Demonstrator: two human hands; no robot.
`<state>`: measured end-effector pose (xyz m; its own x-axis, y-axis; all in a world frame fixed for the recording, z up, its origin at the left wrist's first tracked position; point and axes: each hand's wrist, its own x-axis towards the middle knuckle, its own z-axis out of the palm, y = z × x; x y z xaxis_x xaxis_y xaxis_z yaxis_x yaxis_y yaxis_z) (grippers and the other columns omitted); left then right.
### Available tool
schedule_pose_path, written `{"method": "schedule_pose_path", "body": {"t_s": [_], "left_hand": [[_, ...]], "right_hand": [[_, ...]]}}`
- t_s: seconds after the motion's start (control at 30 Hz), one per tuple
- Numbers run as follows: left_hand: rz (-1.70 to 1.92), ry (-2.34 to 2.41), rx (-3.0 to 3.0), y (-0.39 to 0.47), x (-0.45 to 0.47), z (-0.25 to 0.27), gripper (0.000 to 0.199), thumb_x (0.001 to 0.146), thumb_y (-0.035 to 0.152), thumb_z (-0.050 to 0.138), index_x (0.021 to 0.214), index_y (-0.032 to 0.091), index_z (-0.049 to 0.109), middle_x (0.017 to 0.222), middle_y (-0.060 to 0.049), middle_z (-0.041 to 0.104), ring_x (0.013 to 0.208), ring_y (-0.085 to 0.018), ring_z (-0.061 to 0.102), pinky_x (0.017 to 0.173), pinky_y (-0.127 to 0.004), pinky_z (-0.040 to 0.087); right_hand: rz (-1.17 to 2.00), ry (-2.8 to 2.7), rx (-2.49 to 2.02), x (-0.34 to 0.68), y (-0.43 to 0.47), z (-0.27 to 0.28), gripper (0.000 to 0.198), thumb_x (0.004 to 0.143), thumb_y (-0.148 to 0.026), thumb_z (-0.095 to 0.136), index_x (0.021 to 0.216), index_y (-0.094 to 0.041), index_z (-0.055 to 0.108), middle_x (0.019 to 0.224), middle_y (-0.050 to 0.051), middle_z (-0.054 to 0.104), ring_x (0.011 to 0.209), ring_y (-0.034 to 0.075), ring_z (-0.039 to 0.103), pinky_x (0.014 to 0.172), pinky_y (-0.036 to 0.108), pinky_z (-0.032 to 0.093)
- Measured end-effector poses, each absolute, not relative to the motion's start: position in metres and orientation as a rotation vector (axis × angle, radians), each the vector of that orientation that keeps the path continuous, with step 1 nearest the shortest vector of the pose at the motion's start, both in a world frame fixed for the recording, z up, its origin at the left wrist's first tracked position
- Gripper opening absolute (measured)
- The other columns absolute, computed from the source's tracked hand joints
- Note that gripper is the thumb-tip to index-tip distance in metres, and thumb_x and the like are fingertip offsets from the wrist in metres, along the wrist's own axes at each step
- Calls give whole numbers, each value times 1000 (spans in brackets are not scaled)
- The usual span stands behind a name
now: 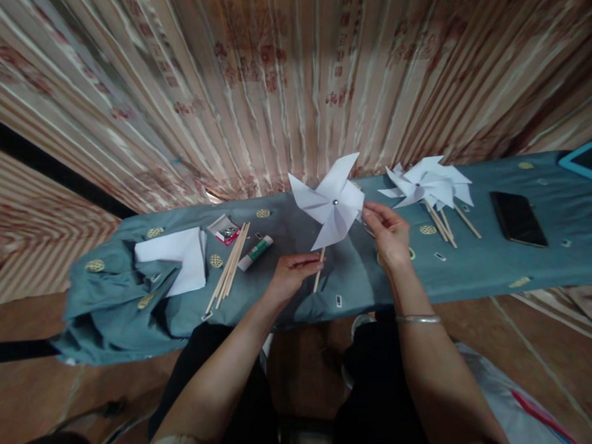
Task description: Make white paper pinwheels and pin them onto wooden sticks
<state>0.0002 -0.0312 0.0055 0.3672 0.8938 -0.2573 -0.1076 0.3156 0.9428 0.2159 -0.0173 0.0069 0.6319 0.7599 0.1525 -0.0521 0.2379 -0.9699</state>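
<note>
A white paper pinwheel (327, 211) with a round metal pin at its centre is held up over the cloth-covered table. My left hand (291, 274) pinches its wooden stick just below the blades. At the right edge of the paper, the fingers of my right hand (387, 231) are closed on a blade; the fingertips are partly hidden. More white pinwheels (434, 183) lie overlapping to the right of my right hand, their sticks pointing toward me. Left of my left hand are several loose wooden sticks (229, 267) and a green-and-white glue stick (256, 252).
A small open red-and-white box (225, 230) holds shiny metal pins. White paper sheets (187, 266) lie on the left of the blue-green cloth (357, 285). A black phone (518, 219) and a blue-framed device (587, 160) lie at right. A patterned curtain (280, 85) hangs behind.
</note>
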Motion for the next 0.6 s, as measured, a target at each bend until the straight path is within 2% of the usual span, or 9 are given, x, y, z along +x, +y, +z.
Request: {"method": "schedule_pose_path", "body": {"t_s": [0.2,0.43,0.6], "left_hand": [[833,999,1011,-30,-2,6,33,51,34,91,78,17,82,87,-10,80,87,-26,74,93,-40,53],[915,1014,963,-27,0,7,33,49,34,93,75,18,81,82,-8,80,84,-26,74,91,-40,54],[949,1022,939,-26,2,5,33,49,34,92,75,17,80,80,-7,80,79,-24,73,86,-38,56]], "right_hand": [[655,-652,-1248,207,-19,14,32,53,-41,88,75,-21,76,64,0,72,64,15,65,66,31,54],[715,-658,-1254,200,-22,17,28,50,-38,88,67,-21,74,61,-2,70,57,12,60,59,27,50],[814,-662,-1249,193,-26,20,34,46,-39,90,71,-21,75,59,-3,69,55,12,59,58,27,50]]}}
